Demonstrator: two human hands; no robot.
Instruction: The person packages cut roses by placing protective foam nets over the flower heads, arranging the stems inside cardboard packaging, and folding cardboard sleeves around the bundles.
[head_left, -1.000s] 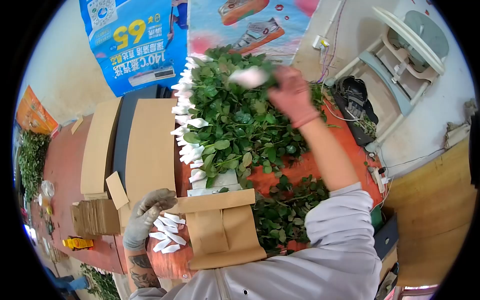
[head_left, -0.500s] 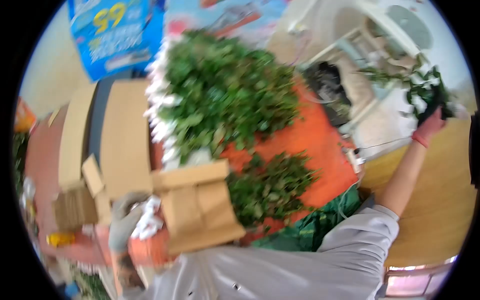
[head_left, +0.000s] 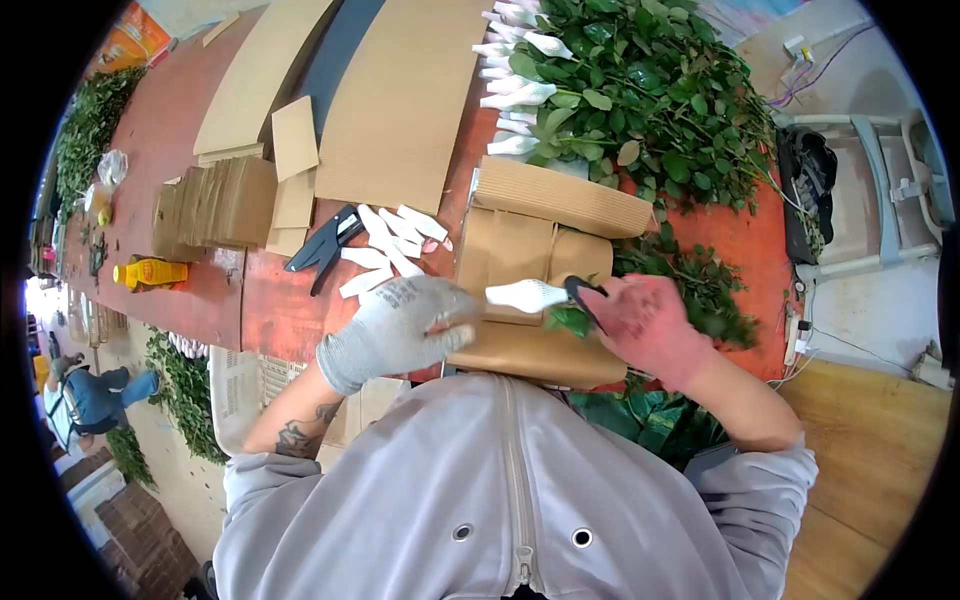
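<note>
My right hand (head_left: 650, 325), in a pink and black glove, is closed around a flower stem just behind its bud. A white netting sleeve (head_left: 527, 295) covers that bud, which points left over the brown corrugated wrapper (head_left: 510, 245). A green leaf shows beneath my fingers. My left hand (head_left: 410, 325), in a grey glove, is close to the bud's tip but apart from it. Its slightly blurred fingers are loosely bent and spaced from the thumb, with nothing visible in them. Loose white sleeves (head_left: 385, 240) and a black tagging-gun-like tool (head_left: 327, 248) lie beyond my left hand.
A large pile of leafy stems (head_left: 640, 90) with white-sleeved heads lies at the back. Cardboard sheets (head_left: 400, 100), stacked cardboard pieces (head_left: 215, 205) and a yellow bottle (head_left: 150, 273) are on the red table's left. A chair (head_left: 870, 190) stands right; another person (head_left: 95, 395) is far left.
My right hand has come from the far right to above the wrapper, bringing the flower. My left hand has moved from the loose sleeves towards the bud. The view has turned and sharpened.
</note>
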